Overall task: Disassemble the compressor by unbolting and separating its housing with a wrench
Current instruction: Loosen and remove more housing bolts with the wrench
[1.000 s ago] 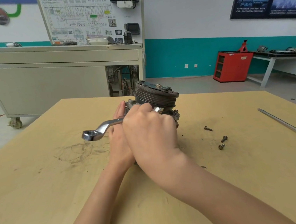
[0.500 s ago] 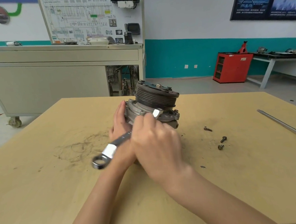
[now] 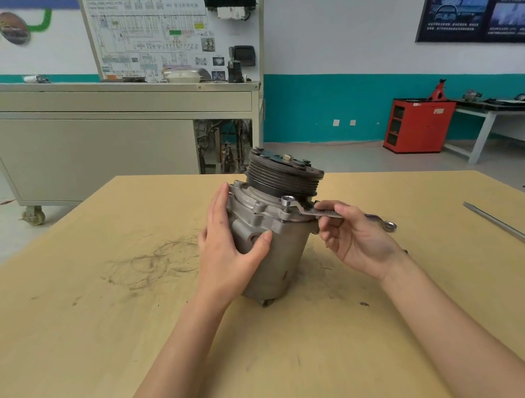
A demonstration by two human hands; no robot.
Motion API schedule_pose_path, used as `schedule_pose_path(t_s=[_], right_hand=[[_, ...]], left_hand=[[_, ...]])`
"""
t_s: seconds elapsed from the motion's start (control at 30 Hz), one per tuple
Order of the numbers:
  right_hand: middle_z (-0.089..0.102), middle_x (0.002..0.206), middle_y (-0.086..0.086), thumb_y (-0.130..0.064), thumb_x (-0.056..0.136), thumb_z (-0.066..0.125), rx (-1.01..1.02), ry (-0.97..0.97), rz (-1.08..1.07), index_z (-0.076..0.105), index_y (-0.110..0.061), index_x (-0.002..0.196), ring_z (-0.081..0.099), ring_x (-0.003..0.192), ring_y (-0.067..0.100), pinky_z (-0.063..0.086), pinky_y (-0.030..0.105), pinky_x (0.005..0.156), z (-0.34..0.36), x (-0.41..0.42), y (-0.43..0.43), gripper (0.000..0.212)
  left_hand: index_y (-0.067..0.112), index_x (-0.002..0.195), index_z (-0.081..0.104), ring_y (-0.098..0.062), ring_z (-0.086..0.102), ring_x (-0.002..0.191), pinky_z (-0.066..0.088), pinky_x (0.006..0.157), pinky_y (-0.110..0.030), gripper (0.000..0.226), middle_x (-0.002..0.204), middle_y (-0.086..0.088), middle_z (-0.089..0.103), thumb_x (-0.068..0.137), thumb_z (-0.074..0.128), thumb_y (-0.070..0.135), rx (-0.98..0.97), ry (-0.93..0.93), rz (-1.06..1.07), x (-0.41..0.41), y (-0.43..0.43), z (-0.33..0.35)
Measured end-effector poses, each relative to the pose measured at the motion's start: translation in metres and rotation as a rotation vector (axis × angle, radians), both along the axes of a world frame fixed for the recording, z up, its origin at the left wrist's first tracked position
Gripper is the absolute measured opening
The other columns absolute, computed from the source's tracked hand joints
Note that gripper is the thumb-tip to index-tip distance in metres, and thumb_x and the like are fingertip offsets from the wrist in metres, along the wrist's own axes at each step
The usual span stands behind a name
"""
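Steadies the tilted compressor (image 3: pixel 277 255) on the bench (image 3: pixel 108 344) with the left grip (image 3: pixel 228 260), fingers straight and flat to its left side, thumb across the front. Pinches the wrench (image 3: pixel 314 213) shank in the right grip (image 3: pixel 356 237), ring end set over a bolt (image 3: pixel 287 201) on the housing flange (image 3: pixel 257 210). Looks partway at most: no gap at the seam, this bolt yet to come out, separation all to do. Cannot count remaining bolts: far side hidden behind the pulley (image 3: pixel 281 177), bench behind the right grip covered. Loses the screwdriver (image 3: pixel 503 226) handle at the right frame edge
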State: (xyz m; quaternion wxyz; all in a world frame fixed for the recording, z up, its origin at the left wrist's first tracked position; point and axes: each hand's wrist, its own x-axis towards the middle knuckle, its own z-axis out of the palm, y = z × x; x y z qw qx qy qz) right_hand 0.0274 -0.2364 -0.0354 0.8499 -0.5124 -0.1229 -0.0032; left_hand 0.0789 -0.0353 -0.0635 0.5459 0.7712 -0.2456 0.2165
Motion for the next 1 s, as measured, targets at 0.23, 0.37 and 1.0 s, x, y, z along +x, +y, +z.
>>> schedule_pose_path(t_s=[0.23, 0.37, 1.0], right_hand=[[0.072, 0.085, 0.010, -0.019, 0.087, 0.055, 0.030, -0.144, -0.155, 0.075, -0.012, 0.097, 0.070, 0.078, 0.018, 0.056, 0.023, 0.067, 0.021, -0.019, -0.001, 0.023], [0.072, 0.085, 0.010, -0.007, 0.091, 0.053, -0.607, -0.366, -0.408, 0.073, -0.015, 0.100, 0.070, 0.077, 0.022, 0.055, 0.024, 0.069, 0.072, -0.052, 0.011, 0.024], [0.047, 0.074, 0.001, -0.044, 0.098, 0.038, -1.887, -0.592, -0.842, 0.050, -0.019, 0.090, 0.062, 0.085, 0.031, 0.035, 0.030, 0.064, 0.112, -0.032, 0.097, 0.028]], left_hand=[[0.037, 0.148, 0.016, -0.003, 0.029, 0.136, 0.027, 0.113, -0.051, 0.089, 0.153, 0.009, 0.030, 0.070, 0.052, 0.062, 0.000, -0.003, 0.001, -0.001, -0.001, 0.001], [0.036, 0.148, 0.016, -0.007, 0.029, 0.138, 0.027, 0.113, -0.052, 0.089, 0.154, 0.008, 0.029, 0.071, 0.052, 0.062, 0.002, -0.001, -0.005, -0.001, 0.000, 0.002], [0.028, 0.151, 0.018, -0.007, 0.028, 0.140, 0.028, 0.112, -0.051, 0.094, 0.155, 0.010, 0.028, 0.070, 0.053, 0.059, 0.001, 0.004, -0.016, -0.001, 0.000, 0.002]])
